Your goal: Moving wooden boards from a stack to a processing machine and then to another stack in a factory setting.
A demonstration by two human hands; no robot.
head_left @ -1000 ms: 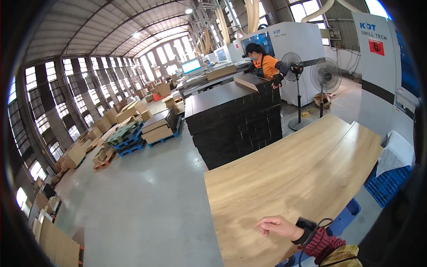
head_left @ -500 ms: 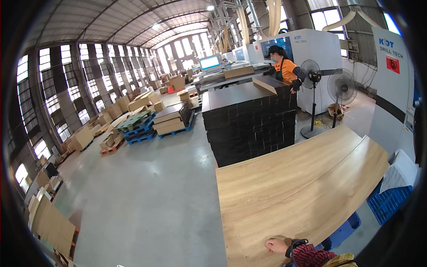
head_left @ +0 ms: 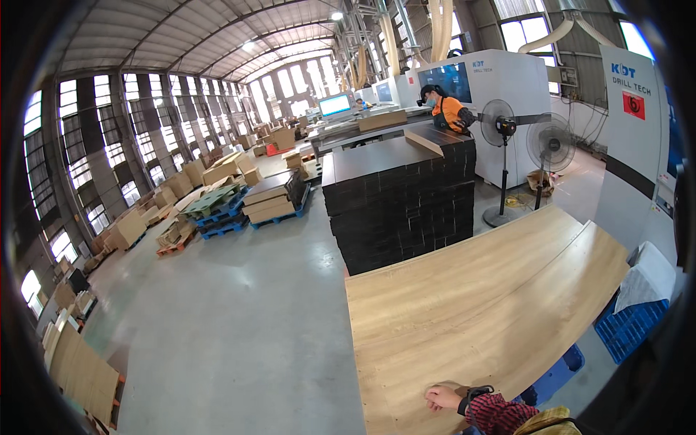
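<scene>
One hand of mine shows, at the lower right; its forearm comes in from the lower right, and I take it for my right hand [head_left: 444, 397]. Its sleeve is red and black checked, with a dark band at the wrist. The fingers are bent loosely, slightly apart, their tips resting on a wide light wood-grain board [head_left: 464, 312], and nothing is in them. A second wood-grain board [head_left: 558, 290] lies along the right side, its edge meeting the first. My left hand is out of the picture.
Beyond the boards stands a tall stack of dark panels [head_left: 402, 210]. A person [head_left: 451, 112] in orange leans over its far end. Two standing fans [head_left: 500, 123] are to the right. Blue plastic pallets [head_left: 629, 330] sit by the boards; loaded pallets [head_left: 272, 199] stand on the left.
The view has shifted slightly, so most things sit a little further left. My hand stays on the board, its fingers looser. The person in orange has bent lower over the stack.
</scene>
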